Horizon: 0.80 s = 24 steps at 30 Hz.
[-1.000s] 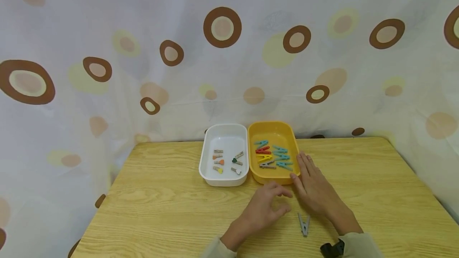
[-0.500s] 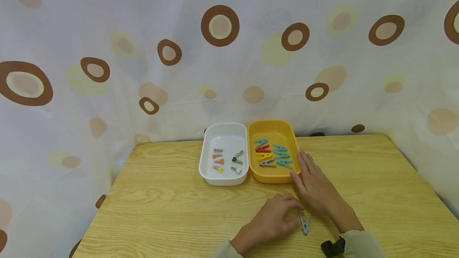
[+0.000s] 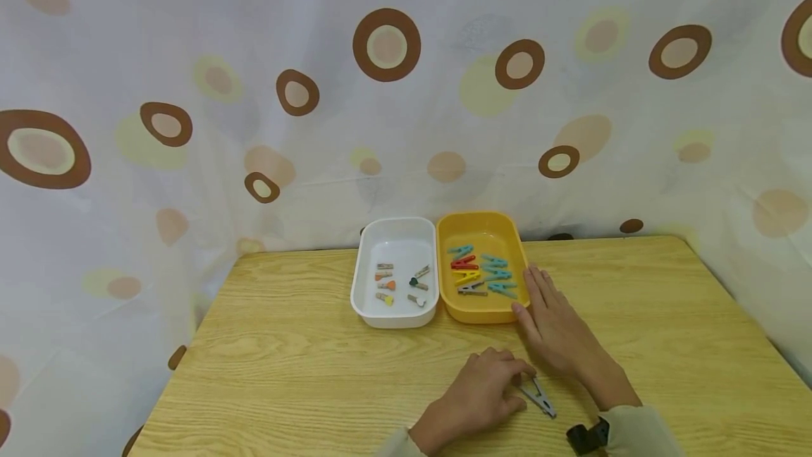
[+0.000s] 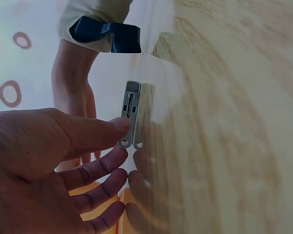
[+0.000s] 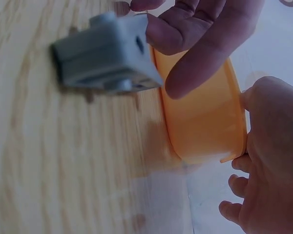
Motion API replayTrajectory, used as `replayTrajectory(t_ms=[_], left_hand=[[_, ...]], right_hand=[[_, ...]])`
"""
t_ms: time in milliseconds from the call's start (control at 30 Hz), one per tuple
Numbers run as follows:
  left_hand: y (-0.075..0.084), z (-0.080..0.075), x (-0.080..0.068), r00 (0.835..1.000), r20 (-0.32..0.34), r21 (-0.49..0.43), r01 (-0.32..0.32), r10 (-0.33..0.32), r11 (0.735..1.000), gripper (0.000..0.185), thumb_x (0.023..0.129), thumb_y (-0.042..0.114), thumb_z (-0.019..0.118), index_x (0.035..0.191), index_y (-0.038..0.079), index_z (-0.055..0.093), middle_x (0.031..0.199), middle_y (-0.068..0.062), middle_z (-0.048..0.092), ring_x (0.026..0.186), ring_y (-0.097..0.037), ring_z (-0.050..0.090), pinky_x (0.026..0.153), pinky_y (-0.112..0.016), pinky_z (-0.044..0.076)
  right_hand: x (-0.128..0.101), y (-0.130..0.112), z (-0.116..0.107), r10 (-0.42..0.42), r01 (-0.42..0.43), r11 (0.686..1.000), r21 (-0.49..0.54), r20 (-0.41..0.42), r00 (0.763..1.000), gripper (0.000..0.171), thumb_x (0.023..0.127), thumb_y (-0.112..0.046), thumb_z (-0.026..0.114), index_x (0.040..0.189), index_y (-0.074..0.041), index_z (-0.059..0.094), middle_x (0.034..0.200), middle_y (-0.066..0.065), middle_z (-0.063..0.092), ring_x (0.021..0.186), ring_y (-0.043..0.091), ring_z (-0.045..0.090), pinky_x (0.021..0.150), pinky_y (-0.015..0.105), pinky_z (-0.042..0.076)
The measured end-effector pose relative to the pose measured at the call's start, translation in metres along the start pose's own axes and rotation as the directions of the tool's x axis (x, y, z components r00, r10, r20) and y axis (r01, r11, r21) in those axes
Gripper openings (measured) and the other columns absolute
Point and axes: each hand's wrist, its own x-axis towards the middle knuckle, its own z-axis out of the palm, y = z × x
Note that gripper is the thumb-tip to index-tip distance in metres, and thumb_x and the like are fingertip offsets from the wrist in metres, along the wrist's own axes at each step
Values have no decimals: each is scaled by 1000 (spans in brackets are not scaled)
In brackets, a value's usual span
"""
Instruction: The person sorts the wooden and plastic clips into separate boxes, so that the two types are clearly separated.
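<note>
A grey clothespin point(image 3: 540, 399) lies on the wooden table, its two handle ends toward my left hand point(image 3: 478, 395). In the left wrist view, my thumb is at one handle of the clothespin point(image 4: 131, 107) and the index fingertip is at its end, so thumb and finger pinch it. The other left fingers are loosely bent above the wood. My right hand point(image 3: 561, 337) rests against the right front corner of the yellow tray point(image 3: 482, 317), fingers mostly straight. Inside that tray lie several plastic clothespins: blue point(image 3: 497, 275), red point(image 3: 464, 264), yellow point(image 3: 466, 277) and grey point(image 3: 472, 288).
A white tray point(image 3: 395, 321) stands left of the yellow one, side by side. It holds several small wooden clips with coloured shapes, among them an orange one point(image 3: 387, 285). Behind the table point(image 3: 285, 358) hangs a patterned curtain point(image 3: 444, 125).
My left hand has come right and down to the grey clothespin, closing finger and thumb at its handles. The clothespin has turned, its front end swinging right. The right hand stays put.
</note>
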Motion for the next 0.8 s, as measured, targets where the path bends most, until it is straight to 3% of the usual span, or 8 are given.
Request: replayTrajectory(t_ms=[200,433,800], left_hand=[[0,1,2,1000,18,13,22,-22,1000,31,90,28,81,121,28,74,92,19,58,87,3,50,73,-18,39],[0,2,1,1000,3,23,3,-3,1000,33,92,25,80,123,33,74,108,19,63,94,1,53,77,-21,44],[-1,0,-1,1000,-21,31,-14,14,999,26,90,19,80,113,30,75,102,18,64,92,2,55,77,-19,44]], right_hand=[[1,0,1,-12,12,1000,5,-13,1000,72,112,-38,39,161,8,13,166,29,15,152,48,16,116,66,25],[1,0,1,-11,11,1000,-4,-6,1000,72,112,-38,39,161,7,12,167,28,14,152,48,16,117,65,24],[2,0,1,2,-2,1000,-11,2,1000,73,112,-39,38,161,6,11,167,27,13,152,48,15,117,65,24]])
